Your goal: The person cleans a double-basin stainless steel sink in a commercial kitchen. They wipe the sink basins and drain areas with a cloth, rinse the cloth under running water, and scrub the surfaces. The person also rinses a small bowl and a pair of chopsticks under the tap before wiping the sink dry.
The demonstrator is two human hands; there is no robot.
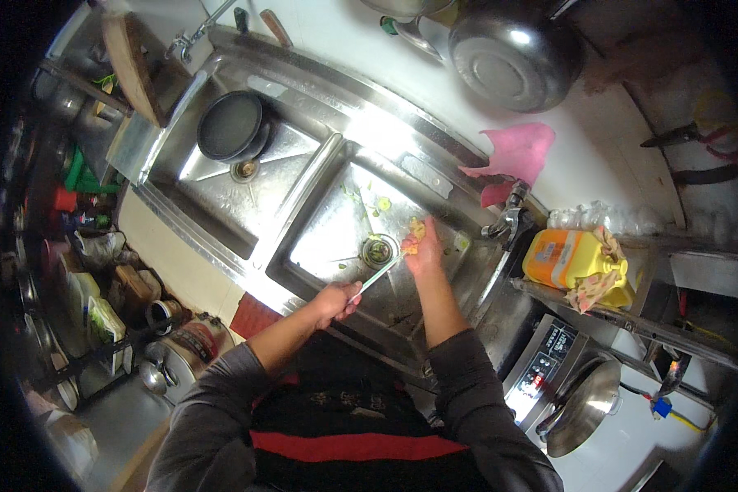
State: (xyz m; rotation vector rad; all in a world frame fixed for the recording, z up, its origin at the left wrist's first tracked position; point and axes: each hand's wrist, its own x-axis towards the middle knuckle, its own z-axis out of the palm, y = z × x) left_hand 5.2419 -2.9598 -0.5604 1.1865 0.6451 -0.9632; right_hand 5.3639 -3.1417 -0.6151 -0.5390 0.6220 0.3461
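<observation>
My left hand (pixel 337 302) is closed on the end of a thin, pale green and white stick-like tool (pixel 378 275), over the front edge of the right sink basin (pixel 310 230). The far end of that tool meets my right hand (pixel 424 249), whose fingers press a crumpled yellow cloth or sponge (pixel 416 235) around it. Just left of my right hand lies the drain (pixel 379 251), with green scraps in it. Vegetable slices (pixel 384 203) and bits of green are scattered on the basin floor. What my right palm covers is hidden.
A dark round pan (pixel 230 126) stands in the left basin. Beside the tap (pixel 509 215) hangs a pink cloth (pixel 519 150). To the right are a yellow jug (pixel 566 258), an induction cooker (pixel 544 363) and a steel lid (pixel 590 409). A large metal pot (pixel 510 58) is behind the sink.
</observation>
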